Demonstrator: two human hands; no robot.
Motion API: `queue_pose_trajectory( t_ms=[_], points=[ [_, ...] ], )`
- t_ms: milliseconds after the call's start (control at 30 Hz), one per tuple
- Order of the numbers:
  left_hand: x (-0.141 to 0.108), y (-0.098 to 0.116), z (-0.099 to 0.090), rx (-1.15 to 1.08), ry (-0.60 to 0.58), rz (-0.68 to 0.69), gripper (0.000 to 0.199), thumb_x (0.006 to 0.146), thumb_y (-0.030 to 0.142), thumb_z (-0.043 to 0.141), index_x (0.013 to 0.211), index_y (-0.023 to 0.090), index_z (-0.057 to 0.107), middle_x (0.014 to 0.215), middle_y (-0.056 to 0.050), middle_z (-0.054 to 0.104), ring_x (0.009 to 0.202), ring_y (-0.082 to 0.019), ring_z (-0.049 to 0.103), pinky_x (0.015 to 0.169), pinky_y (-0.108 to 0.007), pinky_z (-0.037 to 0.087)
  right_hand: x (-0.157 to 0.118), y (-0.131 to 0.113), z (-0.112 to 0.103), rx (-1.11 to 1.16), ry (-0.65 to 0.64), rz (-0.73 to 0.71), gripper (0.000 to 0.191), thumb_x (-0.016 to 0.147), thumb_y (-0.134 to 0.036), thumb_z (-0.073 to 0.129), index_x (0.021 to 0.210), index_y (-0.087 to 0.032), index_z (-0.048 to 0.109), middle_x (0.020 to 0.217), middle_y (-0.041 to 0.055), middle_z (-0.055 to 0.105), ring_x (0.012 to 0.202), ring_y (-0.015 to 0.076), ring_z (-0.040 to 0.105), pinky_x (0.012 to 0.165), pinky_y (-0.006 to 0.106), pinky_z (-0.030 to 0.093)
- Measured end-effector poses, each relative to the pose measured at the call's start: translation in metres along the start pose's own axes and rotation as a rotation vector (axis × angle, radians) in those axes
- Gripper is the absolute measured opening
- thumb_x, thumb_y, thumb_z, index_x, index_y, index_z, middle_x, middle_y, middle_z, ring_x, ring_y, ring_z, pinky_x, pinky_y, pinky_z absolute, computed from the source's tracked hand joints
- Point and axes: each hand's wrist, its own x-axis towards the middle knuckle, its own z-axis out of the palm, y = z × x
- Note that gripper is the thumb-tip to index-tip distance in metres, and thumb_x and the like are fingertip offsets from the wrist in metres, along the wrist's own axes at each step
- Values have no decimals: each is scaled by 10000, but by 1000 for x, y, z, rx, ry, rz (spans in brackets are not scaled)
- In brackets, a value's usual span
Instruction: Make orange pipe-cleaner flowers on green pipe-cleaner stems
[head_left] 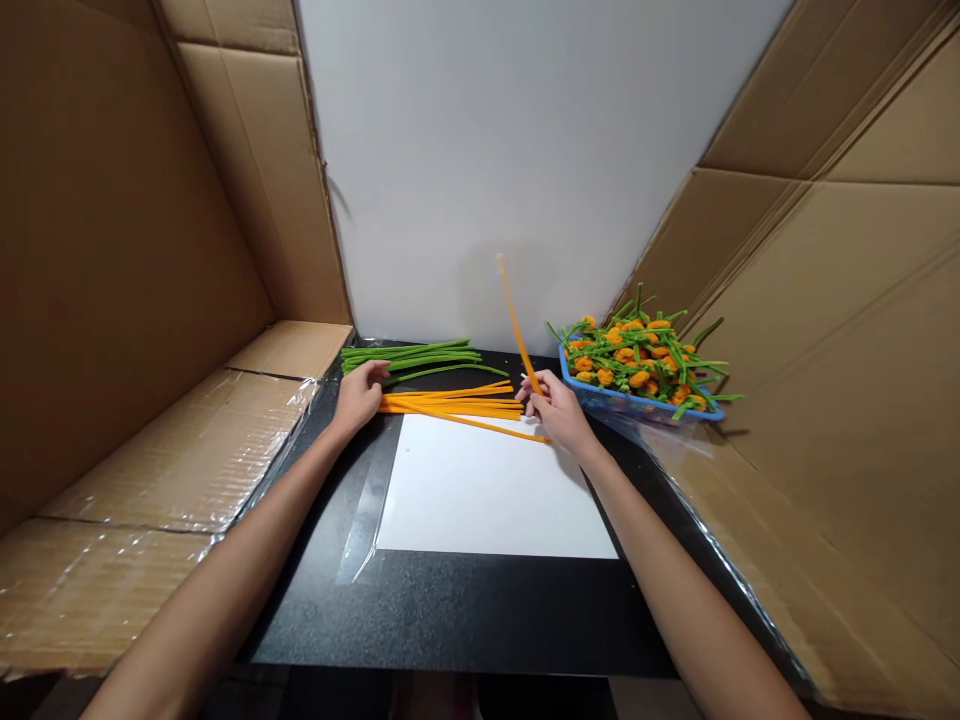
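Between the thumb and fingers of my right hand (553, 408) is an orange pipe cleaner (513, 312), its free end pointing up and slightly left. My left hand (363, 392) is at the left ends of several orange pipe cleaners (457, 402) lying sideways; what its curled fingertips hold, if anything, is hidden. Behind them lies a bundle of green pipe cleaners (412, 354), with one green piece apart in front. A white sheet (495, 490) lies on the black table (450, 610) in front of the orange ones.
On the right, a blue basket (637, 403) is heaped with orange and green pipe-cleaner pieces (637, 355), some stems sticking out over its rim. Cardboard panels (840, 380) stand on both sides, and a white panel (517, 150) rises at the back.
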Motion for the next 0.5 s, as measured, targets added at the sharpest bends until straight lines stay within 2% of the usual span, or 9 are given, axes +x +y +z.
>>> queue_pose_trajectory(
  t_ms=[67, 133, 200, 267, 300, 333, 400, 467, 500],
  points=[
    [-1, 6, -1, 10, 46, -18, 373, 795, 158, 441, 1084, 133, 675, 975, -88, 722, 914, -217, 660, 838, -339, 507, -4, -4, -4, 117, 2, 48, 190, 810, -333, 538, 956, -222, 487, 761, -26, 616, 472, 80, 432, 445, 206, 308],
    [-4, 17, 1, 33, -7, 54, 296, 866, 243, 469, 1048, 154, 685, 1008, -83, 717, 947, -224, 647, 856, -347, 495, -7, -9, -5, 197, -41, 97, 229, 836, -406, 563, 952, -220, 495, 637, -62, 556, 419, 66, 337, 423, 201, 245],
    [-10, 32, 4, 108, -197, 266, 277, 899, 356, 538, 1046, 184, 695, 1058, -76, 706, 1003, -235, 619, 897, -360, 469, -11, -15, -4, 228, -131, 131, 297, 871, -502, 542, 890, -206, 527, 559, -70, 498, 404, 65, 298, 415, 205, 220],
    [-15, 43, 8, 192, -404, 471, 291, 883, 414, 609, 1067, 208, 702, 1084, -75, 693, 1028, -244, 595, 919, -366, 448, -15, -21, -2, 178, -259, 130, 361, 888, -538, 518, 820, -186, 562, 572, -44, 515, 422, 71, 338, 426, 210, 255],
    [-17, 46, 10, 221, -459, 521, 267, 895, 409, 606, 1041, 212, 712, 1075, -79, 690, 1014, -240, 592, 904, -360, 448, -17, -24, -2, 113, -347, 117, 359, 893, -518, 520, 803, -176, 583, 607, -24, 547, 445, 77, 380, 443, 214, 288],
    [-19, 47, 12, 248, -481, 540, 240, 915, 386, 583, 1011, 214, 720, 1058, -81, 689, 992, -234, 591, 879, -352, 451, -20, -28, -2, 30, -454, 103, 332, 896, -475, 527, 805, -167, 608, 644, -7, 577, 472, 86, 425, 466, 220, 322],
    [-20, 45, 13, 308, -453, 529, 229, 940, 316, 527, 940, 212, 730, 993, -85, 687, 933, -228, 584, 832, -351, 451, -25, -33, -1, -161, -675, 80, 240, 894, -358, 533, 822, -161, 650, 673, 3, 608, 516, 105, 489, 515, 231, 367],
    [-18, 41, 12, 372, -405, 509, 227, 930, 277, 517, 906, 210, 732, 952, -89, 679, 910, -235, 563, 819, -366, 444, -29, -36, 0, -340, -786, 53, 165, 869, -261, 541, 831, -172, 674, 663, -3, 611, 550, 121, 513, 545, 236, 368],
    [-17, 39, 11, 395, -391, 503, 217, 921, 276, 527, 900, 209, 732, 947, -90, 672, 910, -239, 552, 820, -374, 440, -30, -36, 0, -414, -788, 35, 139, 852, -232, 554, 838, -180, 682, 669, -3, 616, 576, 130, 523, 557, 238, 363]
  ],
)
